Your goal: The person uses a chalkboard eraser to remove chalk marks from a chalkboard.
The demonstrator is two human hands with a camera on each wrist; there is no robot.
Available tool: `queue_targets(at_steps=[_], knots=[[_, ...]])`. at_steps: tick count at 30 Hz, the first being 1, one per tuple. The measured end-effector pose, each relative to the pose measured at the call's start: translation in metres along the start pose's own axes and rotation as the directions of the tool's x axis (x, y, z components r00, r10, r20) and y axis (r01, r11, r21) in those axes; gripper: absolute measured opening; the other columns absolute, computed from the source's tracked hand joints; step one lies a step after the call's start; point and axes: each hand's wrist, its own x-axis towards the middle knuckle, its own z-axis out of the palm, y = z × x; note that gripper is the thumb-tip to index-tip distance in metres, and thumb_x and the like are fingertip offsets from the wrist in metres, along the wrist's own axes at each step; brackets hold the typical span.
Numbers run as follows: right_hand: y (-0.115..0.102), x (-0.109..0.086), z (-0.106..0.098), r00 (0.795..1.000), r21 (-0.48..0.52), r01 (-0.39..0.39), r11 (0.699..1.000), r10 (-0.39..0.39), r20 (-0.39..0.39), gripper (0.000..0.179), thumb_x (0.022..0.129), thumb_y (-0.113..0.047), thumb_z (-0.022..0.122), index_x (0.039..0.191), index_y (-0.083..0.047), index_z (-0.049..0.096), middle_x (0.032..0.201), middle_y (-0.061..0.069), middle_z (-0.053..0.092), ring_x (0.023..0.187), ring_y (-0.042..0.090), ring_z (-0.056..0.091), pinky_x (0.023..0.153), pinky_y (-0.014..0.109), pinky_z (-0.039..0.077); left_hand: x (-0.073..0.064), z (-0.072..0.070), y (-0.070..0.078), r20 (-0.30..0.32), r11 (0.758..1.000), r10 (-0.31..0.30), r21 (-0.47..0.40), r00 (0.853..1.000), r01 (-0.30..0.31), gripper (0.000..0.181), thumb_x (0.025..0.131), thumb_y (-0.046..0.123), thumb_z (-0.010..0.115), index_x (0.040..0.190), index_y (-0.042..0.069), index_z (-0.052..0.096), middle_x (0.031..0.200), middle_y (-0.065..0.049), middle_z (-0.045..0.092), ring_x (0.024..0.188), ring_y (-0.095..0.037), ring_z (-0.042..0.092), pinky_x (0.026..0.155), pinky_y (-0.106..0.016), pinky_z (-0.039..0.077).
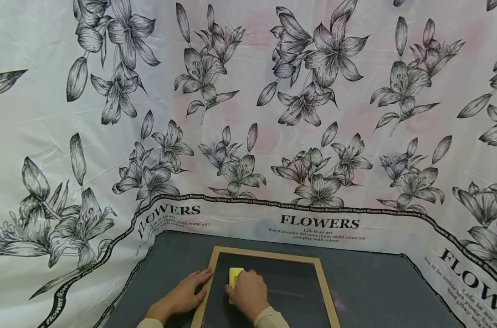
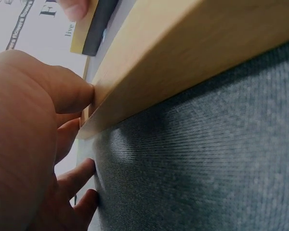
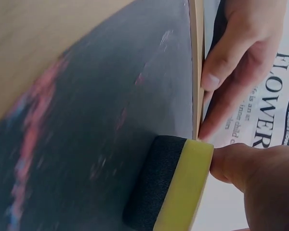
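Observation:
A blackboard (image 1: 291, 284) in a light wooden frame (image 1: 268, 254) lies on the dark grey cloth. My right hand (image 1: 251, 294) grips a blackboard eraser (image 3: 185, 187), its yellow back towards the palm and its black felt side against the board. In the head view, the eraser's yellow end (image 1: 234, 275) shows beside the fingers, on the board's left half. Pink and blue chalk smears (image 3: 33, 127) streak the board in the right wrist view. My left hand (image 1: 184, 294) rests at the frame's left side, thumb touching the wood and other fingers extended on the cloth.
Dark grey ribbed cloth (image 1: 367, 291) covers the surface around the frame. Beyond it, a white sheet printed with black lilies (image 1: 318, 182) rises at the back and both sides, with FLOWERS lettering (image 1: 320, 222) low on it.

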Motion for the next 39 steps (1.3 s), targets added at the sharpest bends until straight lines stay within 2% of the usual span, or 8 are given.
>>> queue_targets(at_steps=[7,12,16,23,29,34,39], knots=[[-0.014,-0.001,0.000,0.999,-0.007,0.000,1.000,0.000,0.044,0.054,0.088,-0.048,0.090,0.100,0.004,0.078,0.085,0.013,0.065,0.075,0.028,0.066,0.070,0.052,0.064,0.000,-0.001,0.003,0.022,1.000,0.005,0.009,1.000,-0.005,0.057,0.111,0.032,0.061,0.162,0.009,0.055,0.170,-0.016,0.049,0.153,-0.060,0.041,0.120,-0.081,0.034],[-0.018,0.000,0.003,0.999,-0.040,0.012,0.999,-0.010,0.031,0.056,0.087,-0.051,0.090,0.100,0.003,0.078,0.084,0.011,0.065,0.073,0.027,0.066,0.067,0.049,0.064,0.001,-0.001,0.003,0.012,1.000,-0.002,-0.009,1.000,0.002,0.057,0.110,0.029,0.063,0.162,0.008,0.055,0.171,-0.016,0.049,0.154,-0.059,0.041,0.121,-0.081,0.033],[-0.018,0.001,0.003,0.999,-0.059,0.025,0.998,-0.024,0.021,0.056,0.087,-0.053,0.089,0.099,0.001,0.078,0.081,0.010,0.064,0.071,0.026,0.065,0.066,0.048,0.063,0.001,-0.002,0.005,0.017,0.999,-0.029,-0.028,0.999,0.030,0.057,0.108,0.024,0.065,0.161,0.006,0.055,0.171,-0.015,0.048,0.156,-0.055,0.041,0.123,-0.080,0.031],[-0.015,0.002,0.003,0.999,-0.033,0.037,0.999,-0.037,0.015,0.052,0.087,-0.050,0.090,0.094,-0.001,0.077,0.078,0.007,0.064,0.068,0.022,0.063,0.063,0.046,0.062,0.000,-0.006,0.013,0.034,0.999,-0.033,0.005,0.999,0.033,0.057,0.108,0.022,0.066,0.161,0.004,0.055,0.171,-0.015,0.048,0.156,-0.056,0.041,0.122,-0.081,0.032],[-0.010,0.003,0.000,0.999,-0.004,0.022,1.000,-0.022,0.031,0.048,0.087,-0.047,0.090,0.095,-0.001,0.077,0.079,0.007,0.065,0.070,0.022,0.064,0.066,0.047,0.063,0.001,-0.006,0.012,0.031,0.999,-0.047,0.003,0.998,0.047,0.057,0.107,0.021,0.067,0.160,0.005,0.056,0.172,-0.014,0.048,0.156,-0.056,0.040,0.122,-0.082,0.031],[-0.004,0.002,-0.002,1.000,0.024,-0.003,1.000,0.002,0.028,0.048,0.086,-0.046,0.092,0.093,-0.002,0.076,0.077,0.007,0.063,0.067,0.022,0.062,0.063,0.046,0.062,0.001,-0.007,0.012,0.036,0.998,-0.058,-0.002,0.998,0.058,0.057,0.107,0.022,0.067,0.161,0.006,0.055,0.172,-0.013,0.047,0.156,-0.056,0.040,0.123,-0.081,0.030],[0.005,0.001,-0.004,0.999,0.009,-0.025,1.000,0.025,0.025,0.047,0.085,-0.047,0.092,0.091,-0.003,0.075,0.075,0.005,0.062,0.066,0.020,0.061,0.062,0.045,0.061,0.000,-0.006,0.012,0.036,0.998,-0.059,0.008,0.998,0.059,0.057,0.107,0.023,0.066,0.161,0.006,0.055,0.172,-0.014,0.047,0.156,-0.057,0.039,0.123,-0.082,0.029]])
